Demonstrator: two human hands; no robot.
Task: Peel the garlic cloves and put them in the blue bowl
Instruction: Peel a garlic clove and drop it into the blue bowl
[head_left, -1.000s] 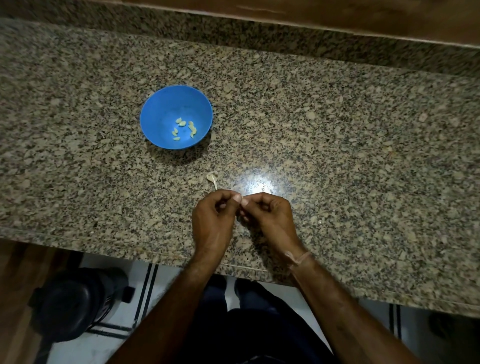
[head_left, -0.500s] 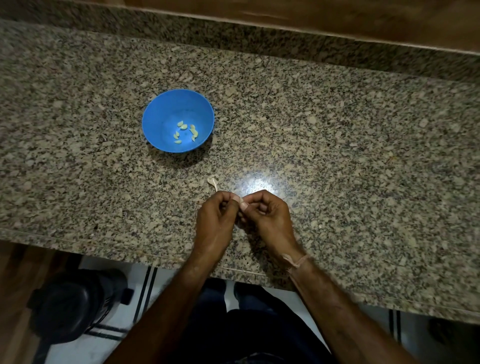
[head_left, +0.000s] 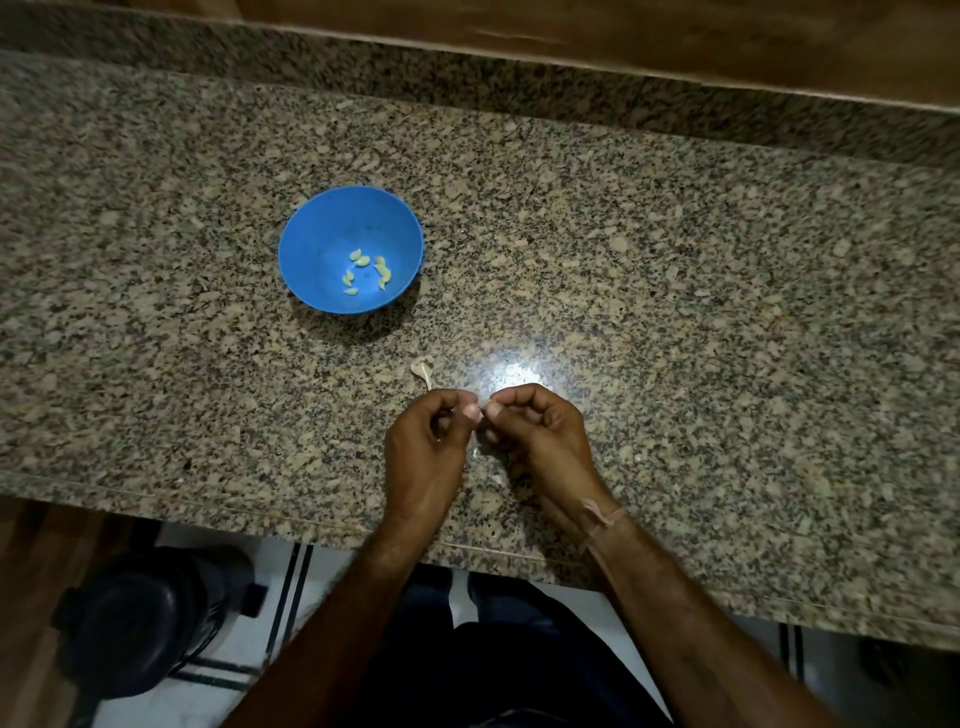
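Garlic cloves (head_left: 365, 272), already peeled and pale yellow, lie loose in the bottom of the blue bowl (head_left: 317, 244), which stands on the granite counter (head_left: 675, 291) well left of the work and a little farther from the person. Nearer and to the right, a scrap of garlic stem and skin (head_left: 422, 372) lies on the counter just beyond the knuckles. The left hand (head_left: 425, 447) is curled tight, thumb and forefinger pinched together at the tip. The right hand (head_left: 537, 434) meets it, also narrowed to a pinch, with a thread band on its wrist. A small pale sliver (head_left: 486, 403) shows where the two sets of fingertips touch; it is too small to tell whether it is the clove itself or only its skin, and I cannot tell which hand bears most of it.

My reading is that the peeling step is in hand: both hands work at one clove above the counter's near part, and it has not yet gone to the bowl. The next move seems to call for a fingernail catching the skin's edge and drawing it off while the other pinch keeps the clove from turning. After that, one hand must carry the bare clove up and left to the bowl and let go above its middle, leaving the skin behind on the counter.
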